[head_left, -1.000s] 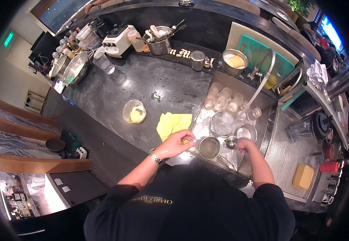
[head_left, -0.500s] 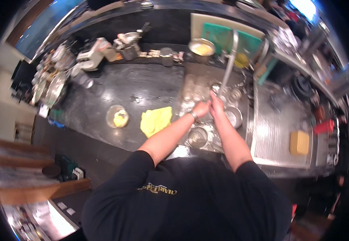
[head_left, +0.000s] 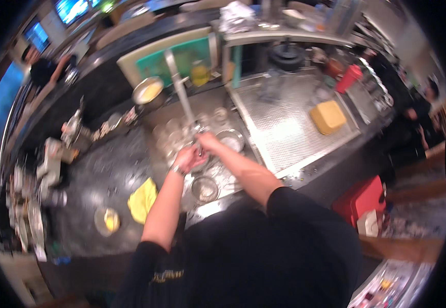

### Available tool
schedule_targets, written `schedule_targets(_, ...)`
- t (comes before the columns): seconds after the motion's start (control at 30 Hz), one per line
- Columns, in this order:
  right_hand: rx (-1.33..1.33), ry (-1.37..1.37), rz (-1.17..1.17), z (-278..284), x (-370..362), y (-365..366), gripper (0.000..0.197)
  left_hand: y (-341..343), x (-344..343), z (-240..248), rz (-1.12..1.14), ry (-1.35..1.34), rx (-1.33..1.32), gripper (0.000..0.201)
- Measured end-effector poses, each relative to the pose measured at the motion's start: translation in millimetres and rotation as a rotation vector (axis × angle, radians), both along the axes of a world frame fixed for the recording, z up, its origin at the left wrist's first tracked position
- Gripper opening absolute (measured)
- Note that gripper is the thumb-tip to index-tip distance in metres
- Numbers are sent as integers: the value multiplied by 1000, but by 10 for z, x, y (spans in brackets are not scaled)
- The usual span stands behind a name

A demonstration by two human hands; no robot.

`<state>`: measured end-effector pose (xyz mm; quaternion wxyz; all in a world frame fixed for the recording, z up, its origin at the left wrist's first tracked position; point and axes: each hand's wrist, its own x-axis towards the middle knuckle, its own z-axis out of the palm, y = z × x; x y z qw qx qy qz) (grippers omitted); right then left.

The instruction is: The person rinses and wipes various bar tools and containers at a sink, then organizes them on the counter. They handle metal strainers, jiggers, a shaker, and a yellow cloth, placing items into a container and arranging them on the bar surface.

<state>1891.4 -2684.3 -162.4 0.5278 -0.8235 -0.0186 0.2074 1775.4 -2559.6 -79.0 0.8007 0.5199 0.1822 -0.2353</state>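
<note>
Both of my hands meet over the sink (head_left: pixel 164 111), just below the mouth of the faucet (head_left: pixel 180 90). My left hand (head_left: pixel 187 158) is closed, fingers curled toward the right, a band at its wrist. Against it, slightly farther away, is my right hand (head_left: pixel 207 142), also closed. A small dark, shiny bit shows between them, too small and blurred to name. Several clear glasses (head_left: pixel 173 128) stand in the sink left of the faucet. A round metal bowl (head_left: pixel 231 139) lies right of my hands, and a round clear container (head_left: pixel 204 189) sits nearer to me.
Left on the dark counter lie a yellow cloth (head_left: pixel 143 200) and a bowl with yellow pieces (head_left: pixel 108 222). A pot (head_left: pixel 148 92) stands behind the sink. Rightward are a ridged metal drainboard (head_left: pixel 279 123), a yellow block (head_left: pixel 328 117) and a red bottle (head_left: pixel 349 78). Other people stand farther off.
The view has turned to the right, so the sink now appears farther left and more drainboard shows. My hands stay together beneath the faucet, with the fingers curled closer.
</note>
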Motion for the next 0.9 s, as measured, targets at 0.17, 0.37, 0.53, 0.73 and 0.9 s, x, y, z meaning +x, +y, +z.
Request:
schedule_targets(0.17, -36, 5, 111, 470, -248, 98, 56, 389, -66, -63, 132, 124, -61, 32)
schedule_targets(0.37, 369, 167, 18, 331, -200, 170, 50, 634, -96, 67, 185, 125, -98, 29)
schedule_targets(0.53, 604, 335, -70, 265, -306, 315, 38, 141, -27, 220, 104, -2, -4, 26)
schedule_targets(0.73, 643, 253, -23, 650, -537, 197, 37, 330, -177, 464, 160, 16, -88, 28)
schedule_targets(0.9, 507, 339, -31, 925, -476, 120, 38, 480, -139, 470, 296, 88, -93, 26)
